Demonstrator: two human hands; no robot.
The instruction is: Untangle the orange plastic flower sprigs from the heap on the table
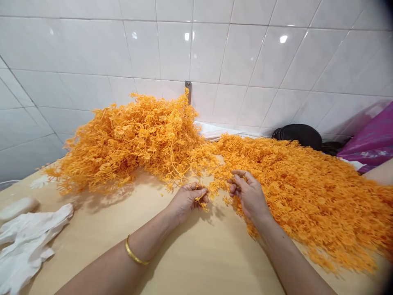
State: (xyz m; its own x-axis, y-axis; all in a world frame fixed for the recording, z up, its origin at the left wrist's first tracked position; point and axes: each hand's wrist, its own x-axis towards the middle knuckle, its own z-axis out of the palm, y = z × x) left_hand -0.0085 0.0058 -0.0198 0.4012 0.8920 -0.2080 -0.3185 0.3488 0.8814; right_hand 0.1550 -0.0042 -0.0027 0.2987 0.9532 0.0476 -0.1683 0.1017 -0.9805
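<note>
My left hand [190,200], below a gold bangle on the wrist, pinches a small orange plastic sprig [202,200] between thumb and fingers. To its right my right hand [247,190] has its thumb and fingertips pressed together at the edge of the orange heap; whatever sits in that pinch is too small to make out. A tall tangled pile of orange sprigs [138,139] rises behind my left hand. Beside and beyond my right hand spreads a wide, flatter heap of orange pieces [310,196]. A few loose bits lie between the two.
Crumpled white gloves [33,233] and a pale rounded object [18,209] lie at the table's left. A black case [297,136] and a purple bag [371,135] stand behind the right heap. White tiled wall [215,49] closes off the back. Part of another arm [380,172] shows at the right edge.
</note>
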